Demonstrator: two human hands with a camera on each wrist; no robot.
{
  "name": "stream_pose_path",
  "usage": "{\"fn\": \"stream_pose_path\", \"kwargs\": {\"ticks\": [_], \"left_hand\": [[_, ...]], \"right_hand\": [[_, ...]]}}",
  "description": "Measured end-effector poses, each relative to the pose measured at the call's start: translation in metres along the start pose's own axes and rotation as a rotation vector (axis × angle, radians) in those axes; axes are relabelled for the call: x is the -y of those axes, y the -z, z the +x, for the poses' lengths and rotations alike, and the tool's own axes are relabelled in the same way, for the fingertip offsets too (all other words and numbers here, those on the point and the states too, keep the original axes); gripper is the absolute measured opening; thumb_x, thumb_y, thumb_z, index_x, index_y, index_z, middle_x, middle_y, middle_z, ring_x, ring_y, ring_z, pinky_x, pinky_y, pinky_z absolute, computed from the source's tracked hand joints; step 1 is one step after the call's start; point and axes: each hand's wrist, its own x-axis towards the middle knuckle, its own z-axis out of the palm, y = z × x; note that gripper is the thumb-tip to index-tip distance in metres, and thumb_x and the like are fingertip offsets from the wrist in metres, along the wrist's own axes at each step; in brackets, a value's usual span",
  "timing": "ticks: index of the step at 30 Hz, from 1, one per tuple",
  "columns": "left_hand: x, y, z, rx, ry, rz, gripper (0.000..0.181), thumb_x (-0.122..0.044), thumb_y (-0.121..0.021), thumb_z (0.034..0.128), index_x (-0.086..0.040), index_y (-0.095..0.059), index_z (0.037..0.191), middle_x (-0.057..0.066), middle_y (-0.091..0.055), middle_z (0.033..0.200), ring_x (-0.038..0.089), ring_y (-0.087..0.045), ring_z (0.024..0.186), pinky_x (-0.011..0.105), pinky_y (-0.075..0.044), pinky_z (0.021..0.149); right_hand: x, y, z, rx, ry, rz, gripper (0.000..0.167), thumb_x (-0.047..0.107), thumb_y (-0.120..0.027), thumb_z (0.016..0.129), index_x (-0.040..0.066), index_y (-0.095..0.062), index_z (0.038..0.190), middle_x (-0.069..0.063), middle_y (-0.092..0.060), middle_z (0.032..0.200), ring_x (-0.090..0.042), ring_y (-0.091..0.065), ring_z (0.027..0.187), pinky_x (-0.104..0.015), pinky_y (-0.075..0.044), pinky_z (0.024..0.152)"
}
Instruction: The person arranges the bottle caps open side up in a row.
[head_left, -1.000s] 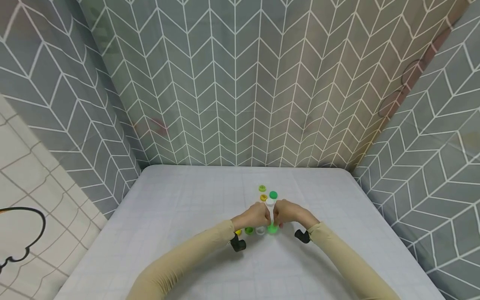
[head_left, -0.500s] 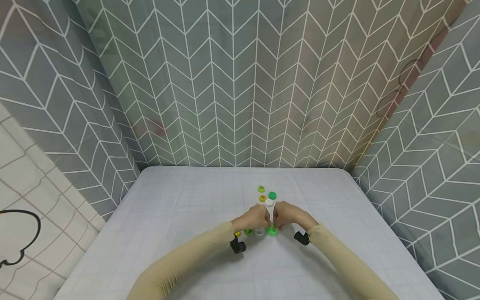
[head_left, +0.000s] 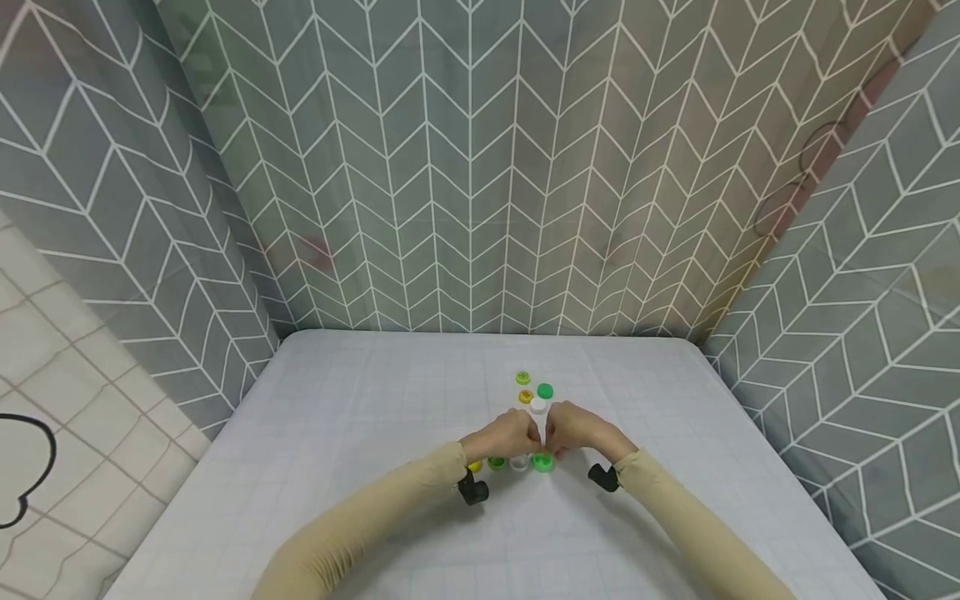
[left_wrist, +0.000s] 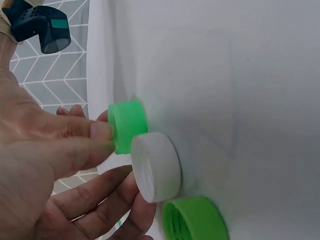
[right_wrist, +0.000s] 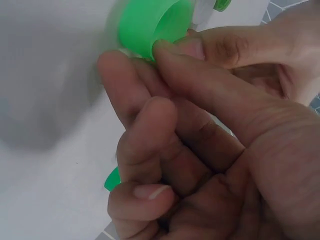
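Observation:
A light green bottle cap [head_left: 543, 462] lies with its opening up at the right end of a near row of caps. My left hand [head_left: 511, 434] and right hand [head_left: 574, 427] meet at its far side. In the left wrist view both thumbs touch the rim of that green cap [left_wrist: 127, 125]. My right thumb and index finger pinch the green cap [right_wrist: 150, 27] in the right wrist view. The left index fingertip is partly hidden behind caps. Beside it, left in the row, sit a white cap [left_wrist: 157, 167], a darker green cap [left_wrist: 197, 220] and a yellow cap [head_left: 475, 467].
Beyond the hands stand a white cap [head_left: 538, 406], an orange-yellow cap [head_left: 526, 396], a green cap [head_left: 545, 391] and a lime cap [head_left: 522, 378]. All are on a white-covered table [head_left: 360, 400]. Grey patterned curtains [head_left: 480, 208] enclose its back and sides.
Both hands stay nearly in place, with small finger shifts. The light green cap has come slightly toward me, and more of its opening shows than a second ago. The other caps keep their places.

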Motion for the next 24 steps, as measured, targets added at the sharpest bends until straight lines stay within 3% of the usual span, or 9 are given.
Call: {"fn": "stream_pose_path", "kwargs": {"ticks": [7,13,18,24], "left_hand": [[0.001,0.002,-0.001,0.015,0.020,0.016,0.018,-0.023,-0.068,0.0900,-0.007,-0.078,0.091,-0.001,-0.074,0.077,0.003,-0.061,0.059,0.016,-0.049,0.055],[-0.001,0.004,-0.001,0.012,0.035,0.001,0.017,-0.022,-0.068,0.0898,-0.008,-0.078,0.092,-0.002,-0.073,0.076,0.003,-0.060,0.059,0.017,-0.050,0.057],[-0.003,0.014,0.001,0.000,0.000,-0.010,0.017,-0.021,-0.067,0.0903,-0.008,-0.077,0.094,0.000,-0.074,0.080,0.003,-0.056,0.060,0.016,-0.048,0.057],[-0.006,0.030,0.002,-0.039,-0.073,0.042,0.018,-0.021,-0.065,0.0914,-0.008,-0.077,0.094,0.003,-0.075,0.083,0.001,-0.053,0.059,0.015,-0.044,0.057]], "right_hand": [[0.001,0.003,-0.003,-0.020,0.028,-0.022,0.009,0.003,-0.076,0.076,0.005,-0.072,0.068,-0.002,-0.067,0.060,-0.009,-0.051,0.054,-0.020,-0.040,0.051],[-0.001,0.005,-0.003,-0.036,0.045,-0.031,0.010,0.005,-0.077,0.075,0.007,-0.073,0.067,-0.002,-0.066,0.059,-0.009,-0.050,0.054,-0.021,-0.039,0.051],[-0.003,0.011,-0.001,-0.080,0.065,-0.059,0.008,0.007,-0.077,0.076,0.009,-0.074,0.068,0.000,-0.067,0.061,-0.009,-0.050,0.056,-0.022,-0.040,0.053],[0.000,0.019,-0.003,-0.140,0.081,-0.055,0.004,0.013,-0.077,0.078,0.010,-0.076,0.080,0.002,-0.071,0.072,-0.011,-0.059,0.068,-0.027,-0.048,0.062]]}}
